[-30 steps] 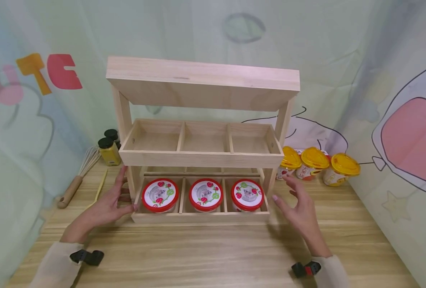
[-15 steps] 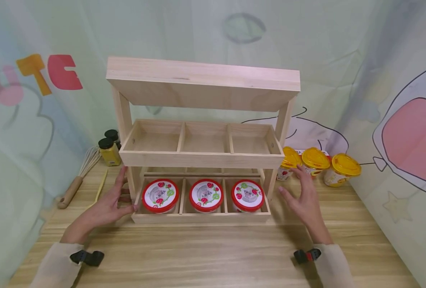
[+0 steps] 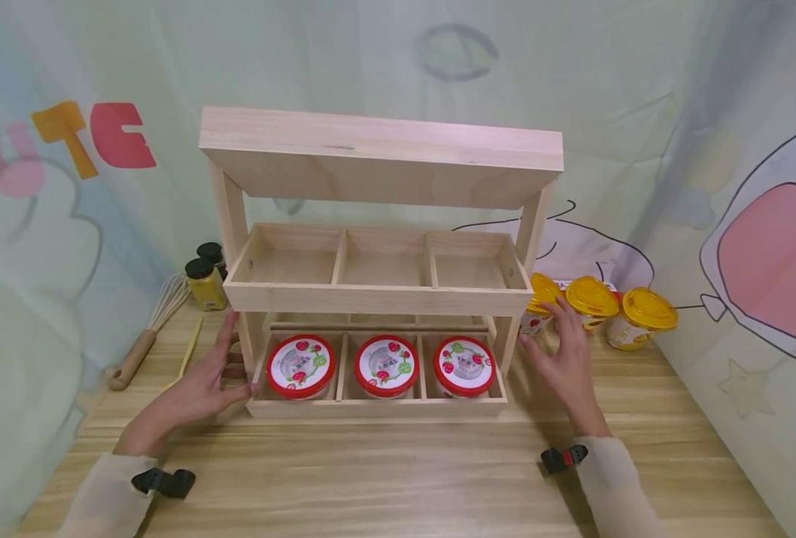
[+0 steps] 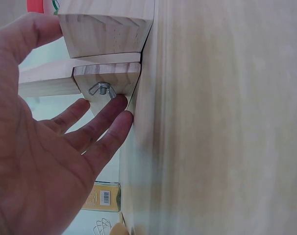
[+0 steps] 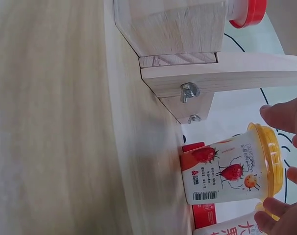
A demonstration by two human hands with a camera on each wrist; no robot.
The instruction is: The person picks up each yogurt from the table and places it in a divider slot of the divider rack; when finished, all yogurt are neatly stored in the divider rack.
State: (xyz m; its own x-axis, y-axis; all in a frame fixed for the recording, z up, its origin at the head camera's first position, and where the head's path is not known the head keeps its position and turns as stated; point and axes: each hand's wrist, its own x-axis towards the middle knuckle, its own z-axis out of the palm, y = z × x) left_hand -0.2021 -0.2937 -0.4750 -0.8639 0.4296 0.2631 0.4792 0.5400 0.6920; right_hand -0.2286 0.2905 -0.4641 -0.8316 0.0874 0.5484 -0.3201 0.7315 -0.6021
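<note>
A two-tier wooden display rack stands on the table. Three tubs with red rims and strawberry-print lids fill the front compartments of its lower tray. My left hand rests at the rack's lower left end, thumb on the tray corner and other fingers spread by a wing nut. On the other side, my right hand reaches around the nearest yellow-lidded cup. Its thumb is apart from the lid, while its fingertips are close to the lid's other edge; contact is unclear.
Two more yellow-lidded cups stand to the right, near the back. Left of the rack are a whisk, a thin yellow stick and dark-capped jars. A printed curtain closes off the back and sides.
My right hand has moved forward from beside the rack's right end to around the nearest yellow-lidded cup. The left hand has stayed at the rack's left end.
</note>
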